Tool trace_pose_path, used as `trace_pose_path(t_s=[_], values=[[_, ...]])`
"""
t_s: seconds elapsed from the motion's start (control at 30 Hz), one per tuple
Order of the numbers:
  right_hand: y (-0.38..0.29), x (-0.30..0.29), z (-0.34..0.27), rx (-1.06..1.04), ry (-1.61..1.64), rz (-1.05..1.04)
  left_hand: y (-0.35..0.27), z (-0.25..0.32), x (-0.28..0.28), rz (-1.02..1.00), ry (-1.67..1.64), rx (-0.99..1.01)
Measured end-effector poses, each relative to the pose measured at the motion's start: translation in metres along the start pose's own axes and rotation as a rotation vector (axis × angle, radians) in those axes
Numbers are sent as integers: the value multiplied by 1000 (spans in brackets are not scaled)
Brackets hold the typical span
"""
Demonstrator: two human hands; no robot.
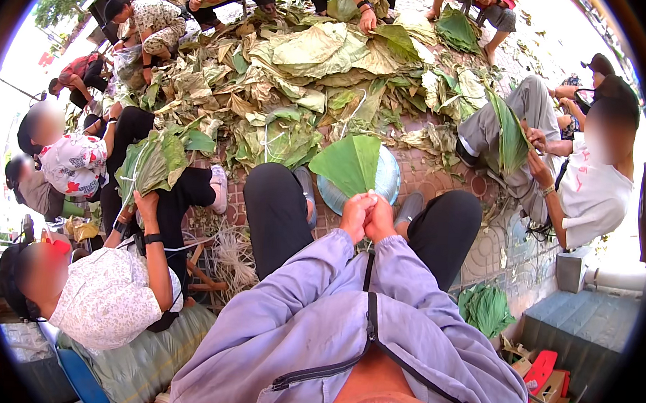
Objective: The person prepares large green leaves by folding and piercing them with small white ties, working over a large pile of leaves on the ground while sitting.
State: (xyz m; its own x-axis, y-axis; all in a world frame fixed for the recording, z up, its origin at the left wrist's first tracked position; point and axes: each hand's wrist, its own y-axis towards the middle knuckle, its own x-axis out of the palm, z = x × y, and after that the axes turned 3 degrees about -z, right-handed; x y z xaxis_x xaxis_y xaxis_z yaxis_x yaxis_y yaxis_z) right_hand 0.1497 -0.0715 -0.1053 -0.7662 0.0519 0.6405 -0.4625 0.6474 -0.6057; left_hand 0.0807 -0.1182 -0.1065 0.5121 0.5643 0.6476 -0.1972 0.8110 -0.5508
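My left hand [356, 216] and my right hand [380, 218] meet between my knees, fingers pinched at the narrow end of a folded green leaf [346, 162]. The leaf fans out away from me, up and to the left. Below it on the paving sits a round, pale blue basin [391, 177], partly hidden by the leaf and my hands. What lies inside the basin is hard to tell. Just past my left knee rests a bundle of green leaves [274, 140] tied with white string.
A large heap of drying leaves [319, 50] spreads ahead over the tiles. On the left a person [113, 295] grips a tied leaf bundle [154, 159]; on the right another person [599, 181] holds a folded leaf [507, 134]. White strings [234, 254] lie by my left leg.
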Motion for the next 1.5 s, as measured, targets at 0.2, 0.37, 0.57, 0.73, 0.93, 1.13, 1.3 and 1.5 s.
trace_pose_path(t_s=[0.2, 0.37, 0.57, 0.73, 0.93, 1.13, 1.3, 1.5], values=[[-14, 13, -21, -22, -92, -63, -25, 23, 29, -53, 37, 44], [-29, 27, -61, -115, -452, -225, -50, 61, 50, -135, 245, -1], [-58, 74, -147, -323, -906, -401, -55, 98, 51, -438, 975, 262], [-52, 118, -207, -535, -1442, -434, -60, 135, 81, -664, 1957, 623], [8, 109, -192, -718, -1606, -354, -11, 99, 63, -767, 2143, 417], [1, 107, -172, -798, -1854, -418, -7, 60, 58, -930, 2240, 110], [4, 109, -171, -777, -1880, -406, -11, 64, 70, -954, 2152, 250], [10, 115, -163, -772, -1913, -451, -7, 69, 57, -869, 2208, 389]])
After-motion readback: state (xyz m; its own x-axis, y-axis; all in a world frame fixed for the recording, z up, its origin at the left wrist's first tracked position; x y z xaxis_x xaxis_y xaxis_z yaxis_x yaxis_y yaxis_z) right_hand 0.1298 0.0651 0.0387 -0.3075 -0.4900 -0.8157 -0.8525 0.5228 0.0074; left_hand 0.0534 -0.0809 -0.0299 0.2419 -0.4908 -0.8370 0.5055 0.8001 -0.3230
